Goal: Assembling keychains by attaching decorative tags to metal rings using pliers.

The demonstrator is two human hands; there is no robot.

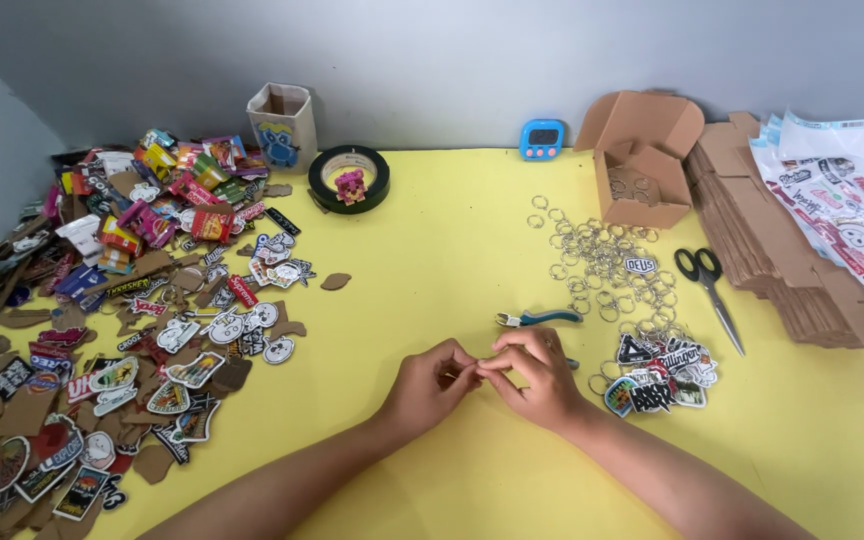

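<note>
My left hand (430, 385) and my right hand (537, 375) meet over the yellow table (432, 240), fingertips pinched together on something very small that I cannot make out. Blue-handled pliers (537, 319) lie just beyond the hands. A scatter of metal key rings (602, 262) spreads to the right of them. A small heap of printed charms (660, 375) sits right of my right hand.
A big pile of printed charms and cardboard cut-outs (122, 320) fills the left side. A black tape roll (349, 178), a small paper cup box (281, 124), a blue timer (542, 139), an open cardboard box (640, 160), scissors (712, 290), flat cardboard stacks (782, 250) and sticker sheets (837, 195) are also there.
</note>
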